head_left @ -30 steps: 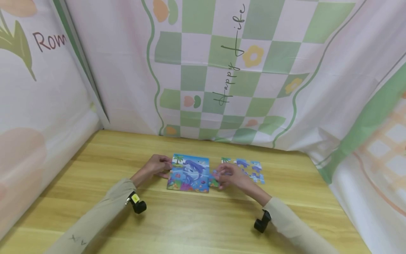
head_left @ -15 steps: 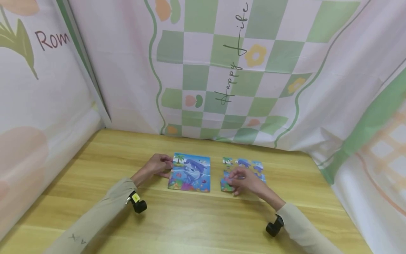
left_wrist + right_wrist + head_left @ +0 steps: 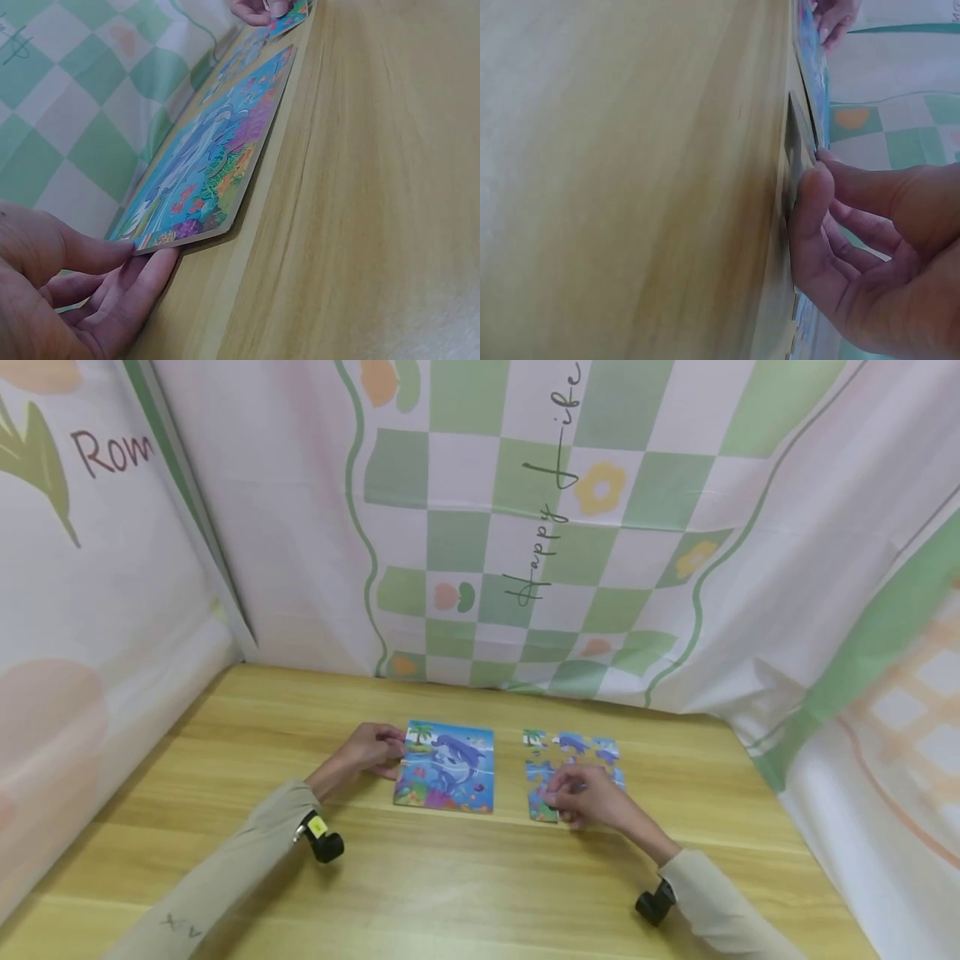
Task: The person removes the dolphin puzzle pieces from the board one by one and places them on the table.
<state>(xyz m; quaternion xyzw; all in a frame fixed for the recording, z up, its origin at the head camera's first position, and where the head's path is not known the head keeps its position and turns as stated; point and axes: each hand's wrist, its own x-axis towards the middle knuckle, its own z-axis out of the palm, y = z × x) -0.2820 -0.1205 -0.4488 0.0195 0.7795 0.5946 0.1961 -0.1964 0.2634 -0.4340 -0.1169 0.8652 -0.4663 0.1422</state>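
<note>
My left hand (image 3: 371, 749) pinches the left edge of a square dolphin picture board (image 3: 450, 768), thumb on top and fingers under the rim in the left wrist view. To the right, my right hand (image 3: 592, 795) holds a jigsaw puzzle piece (image 3: 542, 810) with green and coral colours between thumb and index finger. The right wrist view has that puzzle piece (image 3: 801, 131) edge-on, tilted just over the wood. Several other puzzle pieces (image 3: 572, 743), printed with a palm and dolphin parts, lie spaced in rows behind this hand, which hides some of them.
Both hands work over a wooden table (image 3: 450, 885). A green-and-white checked curtain (image 3: 517, 552) hangs along its back edge, with more printed cloth (image 3: 97, 577) at the left side. Each forearm wears a small black wrist camera (image 3: 324, 839).
My right hand has carried the puzzle piece away from the board's right edge, rightward to the front of the loose pieces. The left hand stays at the board's left edge.
</note>
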